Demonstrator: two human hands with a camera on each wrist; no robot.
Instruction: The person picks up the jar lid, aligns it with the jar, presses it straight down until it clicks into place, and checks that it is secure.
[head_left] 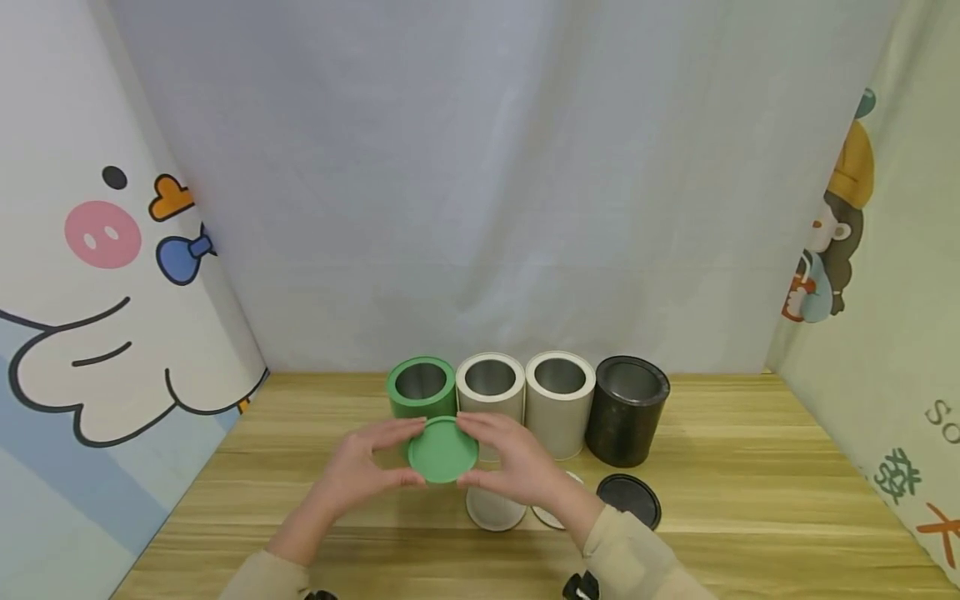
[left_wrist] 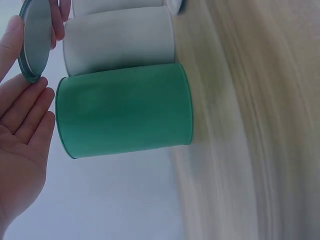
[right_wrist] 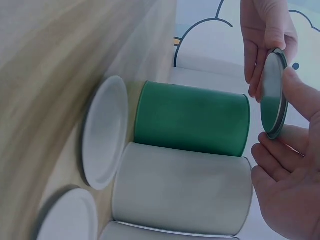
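A round green lid (head_left: 443,450) is held level between both hands, in front of and above the tabletop. My left hand (head_left: 363,467) pinches its left edge between thumb and fingers, and my right hand (head_left: 512,457) pinches the right edge the same way. Just behind the lid stands an uncovered green can (head_left: 422,404), its dark inside showing. In the right wrist view the lid (right_wrist: 273,94) shows its metallic underside, raised at about the height of the green can's (right_wrist: 192,119) rim and apart from it.
Two uncovered off-white cans (head_left: 491,383) (head_left: 558,417) and a black can (head_left: 627,417) continue the row rightward. On the wooden table (head_left: 750,492) before them lie two white lids (head_left: 497,510) and a black lid (head_left: 632,500). A pale curtain (head_left: 480,183) hangs behind.
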